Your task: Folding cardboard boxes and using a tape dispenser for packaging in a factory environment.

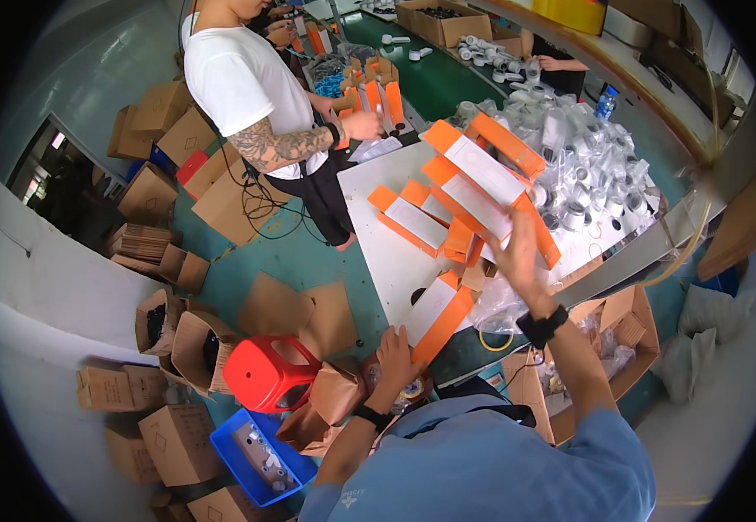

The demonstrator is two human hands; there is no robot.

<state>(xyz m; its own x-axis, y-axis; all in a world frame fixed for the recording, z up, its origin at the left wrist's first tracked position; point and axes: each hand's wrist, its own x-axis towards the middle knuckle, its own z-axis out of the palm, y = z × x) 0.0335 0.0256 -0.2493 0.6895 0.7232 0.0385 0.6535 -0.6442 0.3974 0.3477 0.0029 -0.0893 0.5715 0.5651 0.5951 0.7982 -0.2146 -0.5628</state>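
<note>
While the left hand [394, 358] holds the near end of an orange-and-white box [437, 317] at the edge of the tabletop [385, 277], the right hand [519, 252], well apart, reaches to the stacked boxes [482, 163] beside clear-bagged white parts [574, 165]; whether it grips one, I cannot tell.

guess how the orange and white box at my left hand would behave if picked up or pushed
The orange and white box looks like thin card, so it is probably light for its size unless filled. Its straight edges suggest it would hold its shape, though a hard squeeze might crease it. Its flat sides make rolling unlikely.
</note>
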